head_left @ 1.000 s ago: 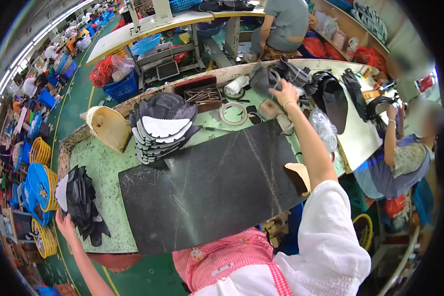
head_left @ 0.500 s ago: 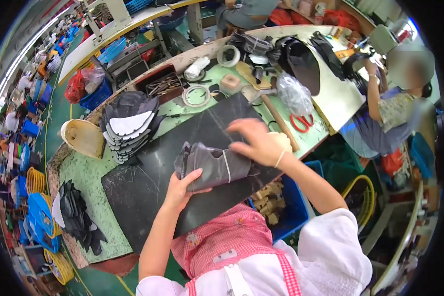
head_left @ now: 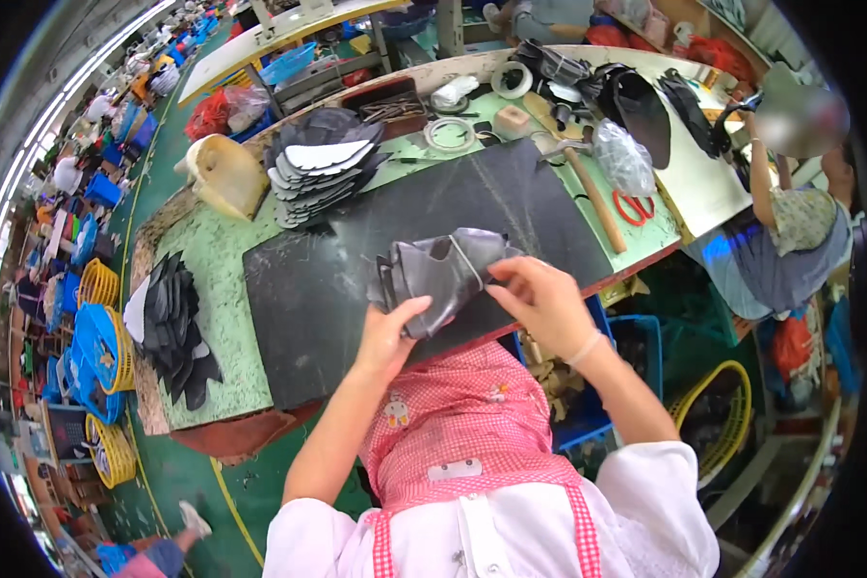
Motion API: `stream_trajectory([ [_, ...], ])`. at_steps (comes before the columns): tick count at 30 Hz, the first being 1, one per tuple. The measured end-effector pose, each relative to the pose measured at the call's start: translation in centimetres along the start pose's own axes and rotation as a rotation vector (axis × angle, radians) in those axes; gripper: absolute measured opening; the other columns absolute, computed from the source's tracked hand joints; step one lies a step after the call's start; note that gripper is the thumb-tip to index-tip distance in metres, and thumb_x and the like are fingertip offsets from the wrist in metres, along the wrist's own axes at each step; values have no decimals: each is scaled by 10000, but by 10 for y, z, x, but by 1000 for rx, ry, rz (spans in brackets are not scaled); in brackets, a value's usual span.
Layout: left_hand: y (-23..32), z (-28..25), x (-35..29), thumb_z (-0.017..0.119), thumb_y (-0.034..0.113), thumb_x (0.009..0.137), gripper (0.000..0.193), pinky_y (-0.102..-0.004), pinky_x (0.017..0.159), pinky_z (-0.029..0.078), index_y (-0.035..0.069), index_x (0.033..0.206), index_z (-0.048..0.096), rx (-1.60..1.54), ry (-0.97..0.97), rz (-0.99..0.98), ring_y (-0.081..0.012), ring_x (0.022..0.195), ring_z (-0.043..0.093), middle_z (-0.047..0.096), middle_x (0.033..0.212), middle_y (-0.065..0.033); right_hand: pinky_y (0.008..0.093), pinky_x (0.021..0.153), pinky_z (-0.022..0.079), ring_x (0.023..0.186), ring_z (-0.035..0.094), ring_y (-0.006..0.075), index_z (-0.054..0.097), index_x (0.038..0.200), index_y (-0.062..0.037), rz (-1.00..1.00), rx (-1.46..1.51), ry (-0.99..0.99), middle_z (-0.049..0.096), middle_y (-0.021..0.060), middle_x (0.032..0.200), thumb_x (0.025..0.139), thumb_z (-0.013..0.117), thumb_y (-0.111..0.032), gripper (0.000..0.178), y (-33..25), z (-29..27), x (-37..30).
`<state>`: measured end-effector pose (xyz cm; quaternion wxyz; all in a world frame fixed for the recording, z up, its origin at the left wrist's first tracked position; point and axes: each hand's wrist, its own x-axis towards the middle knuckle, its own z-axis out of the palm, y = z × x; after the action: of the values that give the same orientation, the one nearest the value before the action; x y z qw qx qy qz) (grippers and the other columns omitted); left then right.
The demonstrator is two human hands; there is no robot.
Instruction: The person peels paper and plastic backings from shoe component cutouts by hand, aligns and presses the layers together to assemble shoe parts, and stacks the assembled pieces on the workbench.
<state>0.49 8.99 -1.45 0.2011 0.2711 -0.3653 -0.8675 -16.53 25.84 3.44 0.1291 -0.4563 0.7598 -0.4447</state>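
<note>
A bundle of dark grey, leather-like cut pieces (head_left: 438, 275) is held just over the near edge of the black mat (head_left: 308, 318). A thin pale band (head_left: 468, 262) wraps around it. My left hand (head_left: 391, 337) grips the bundle's left lower side, thumb on top and fingers beneath. At the right end my right hand (head_left: 541, 301) has its fingers bent in, with thumb and fingertips at the bundle's edge where the band runs. Whether the fingertips pinch the band or the pieces is hard to make out.
Stacked cut pieces (head_left: 323, 169) and a dark pile (head_left: 175, 328) lie left. Rightward are a hammer (head_left: 597, 202), red-handled scissors (head_left: 634, 208) and a plastic bag (head_left: 624, 159). A blue bin (head_left: 588, 438) stands below the table edge. A co-worker (head_left: 804, 212) sits at right.
My right hand has come down from above the bundle to its right end. The bundle has tilted, right end up. The whole view has shifted, with the table turned slightly.
</note>
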Motion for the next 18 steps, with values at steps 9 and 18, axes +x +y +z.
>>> stream_trajectory([
  [9, 19, -38, -58, 731, 12, 820, 580, -480, 950, 568, -8, 1352, 501, 5, -65, 102, -288, 1106, 649, 639, 1211, -139, 279, 594, 479, 614, 605, 123, 638, 908, -62, 116, 995, -347, 636, -4, 715, 954, 618, -222, 167, 39, 7, 35],
  [18, 9, -15, -20, 703, -59, 848, 485, -388, 938, 561, 4, 1301, 543, -20, 58, 317, -250, 1078, 668, 653, 1198, -123, 323, 753, 522, 928, 648, 178, 656, 1186, -61, 180, -118, 79, 676, 86, 1114, 939, 719, -309, 356, 39, -38, 41],
])
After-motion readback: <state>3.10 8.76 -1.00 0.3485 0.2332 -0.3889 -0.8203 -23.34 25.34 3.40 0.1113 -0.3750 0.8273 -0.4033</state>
